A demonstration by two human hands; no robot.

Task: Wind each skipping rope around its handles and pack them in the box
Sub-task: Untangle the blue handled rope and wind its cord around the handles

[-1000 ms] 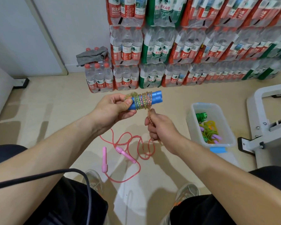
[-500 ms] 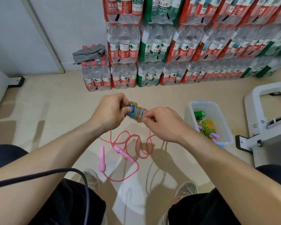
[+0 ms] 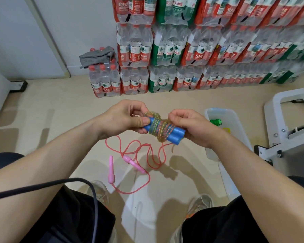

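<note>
Your left hand (image 3: pixel 125 118) grips the left end of the two blue handles (image 3: pixel 174 135), with the thumb pressed flat on top and the fingers curled underneath. Your right hand (image 3: pixel 191 127) closes on the other side, its fingertips pinching the coils of the multicoloured rope (image 3: pixel 158 128) that is wrapped round the middle of the handles. You hold the bundle at the centre of the frame, tilted down to the right, above the floor.

Just below it the pink rope (image 3: pixel 137 151) lies in loose loops on the floor, with both pink handles (image 3: pixel 111 169) side by side lower left of the loops, between your knees.

The clear box (image 3: pixel 235 120) stands on the floor just right of your right hand, with something green (image 3: pixel 216 122) inside.

A black cable (image 3: pixel 42 185) crosses your left forearm at lower left. Packs of bottled water (image 3: pixel 165 50) are stacked along the top of the frame, and a grey cloth (image 3: pixel 96 56) lies on the lowest pack at the stack's left end.
</note>
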